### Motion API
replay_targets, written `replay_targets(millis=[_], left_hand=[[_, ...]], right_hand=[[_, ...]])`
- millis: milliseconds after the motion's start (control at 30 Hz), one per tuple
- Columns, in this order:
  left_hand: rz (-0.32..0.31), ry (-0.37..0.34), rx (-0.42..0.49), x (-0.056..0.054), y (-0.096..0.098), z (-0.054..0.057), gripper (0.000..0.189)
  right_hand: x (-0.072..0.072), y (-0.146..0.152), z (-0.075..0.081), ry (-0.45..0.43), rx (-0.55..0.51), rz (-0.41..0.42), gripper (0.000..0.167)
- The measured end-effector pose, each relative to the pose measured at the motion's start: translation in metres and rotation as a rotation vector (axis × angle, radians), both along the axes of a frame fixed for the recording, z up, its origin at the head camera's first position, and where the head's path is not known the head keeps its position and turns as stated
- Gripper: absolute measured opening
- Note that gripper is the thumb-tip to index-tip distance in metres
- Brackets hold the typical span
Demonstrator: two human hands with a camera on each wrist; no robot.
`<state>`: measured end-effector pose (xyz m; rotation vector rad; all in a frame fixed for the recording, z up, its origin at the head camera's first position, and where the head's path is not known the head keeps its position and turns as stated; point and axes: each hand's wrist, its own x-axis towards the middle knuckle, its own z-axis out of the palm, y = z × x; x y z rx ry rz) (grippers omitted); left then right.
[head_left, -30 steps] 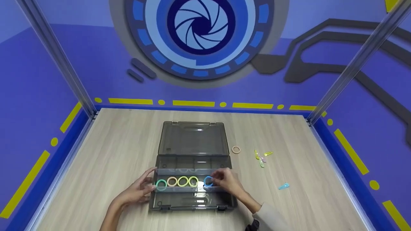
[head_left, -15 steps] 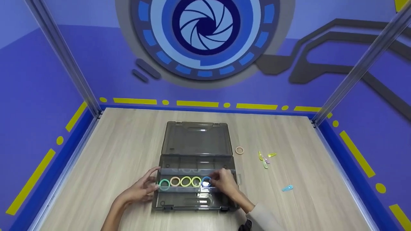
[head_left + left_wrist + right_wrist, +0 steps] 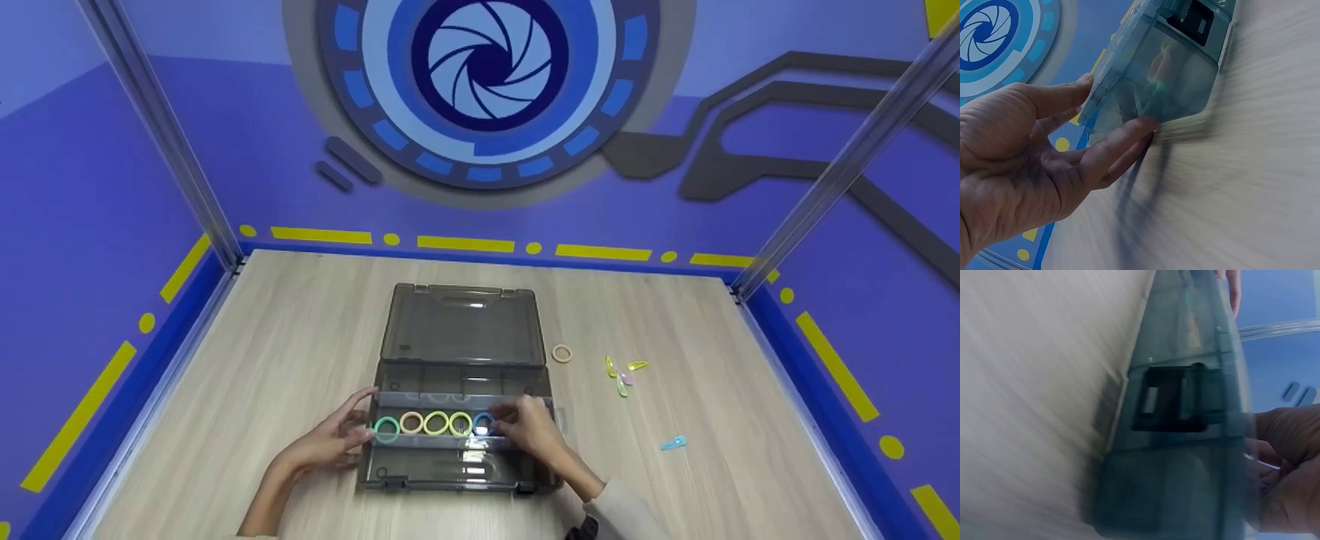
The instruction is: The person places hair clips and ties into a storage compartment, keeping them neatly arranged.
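Note:
A smoky see-through storage box [image 3: 463, 480] lies with its lid [image 3: 465, 326] folded back. In its middle section, a green hair tie [image 3: 376, 433], a peach hair tie [image 3: 403, 429], a yellow hair tie [image 3: 426, 429] and a second yellow one stand in a row. At the row's right end is a blue hair tie [image 3: 477, 425], its right edge between the fingertips of my right hand [image 3: 534, 431]. My left hand [image 3: 322, 445] rests against the box's left side, fingers loosely extended; the left wrist view shows this hand [image 3: 1033, 146] at the end wall.
To the right of the lid lies a loose peach hair tie [image 3: 553, 353]. Farther right are several snap hair clips, including a yellow clip [image 3: 637, 365] and a green clip [image 3: 622, 388]. A blue hair clip [image 3: 673, 442] lies nearer, on the wood-look table [image 3: 300, 330].
My right hand has brought the blue hair tie left, up beside the second yellow one. My left hand has stayed at the box's side. The head view has shifted slightly.

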<state>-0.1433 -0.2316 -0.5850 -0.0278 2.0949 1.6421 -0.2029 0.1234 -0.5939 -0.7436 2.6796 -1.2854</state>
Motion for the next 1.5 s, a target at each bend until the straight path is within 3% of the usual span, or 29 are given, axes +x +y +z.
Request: replay_targets(millis=[167,367,567,667,867,1100,1233,1367,1500], left_hand=[[-0.036,0.016,-0.007,-0.004,-0.002,0.001,0.082],[-0.044,0.024,0.0,-0.004,-0.002,0.002,0.086],[-0.038,0.014,-0.004,-0.002,-0.004,-0.003,0.086],[-0.048,0.006,0.014,-0.003,-0.005,-0.004,0.087],[-0.074,-0.005,0.052,-0.006,-0.008,-0.006,0.087],[-0.075,-0.007,0.077,-0.005,-0.008,-0.004,0.087],[-0.085,-0.002,0.095,-0.003,-0.007,-0.004,0.087],[-0.102,0.007,0.117,-0.004,-0.007,-0.006,0.084],[-0.096,0.025,0.118,-0.007,-0.01,-0.005,0.082]], right_hand=[[-0.001,0.008,0.019,0.016,0.003,0.003,0.02],[-0.009,0.029,0.04,0.076,0.024,-0.067,0.018],[-0.033,0.056,0.051,0.089,-0.01,-0.178,0.017],[-0.048,0.071,0.054,0.048,-0.051,-0.252,0.017],[-0.081,0.09,0.046,-0.012,-0.126,-0.361,0.02],[-0.112,0.097,0.025,-0.061,-0.182,-0.419,0.024],[-0.119,0.097,0.013,-0.026,-0.123,-0.505,0.026],[-0.123,0.097,0.001,-0.066,-0.057,-0.575,0.031],[-0.129,0.093,-0.004,-0.132,-0.043,-0.588,0.034]])
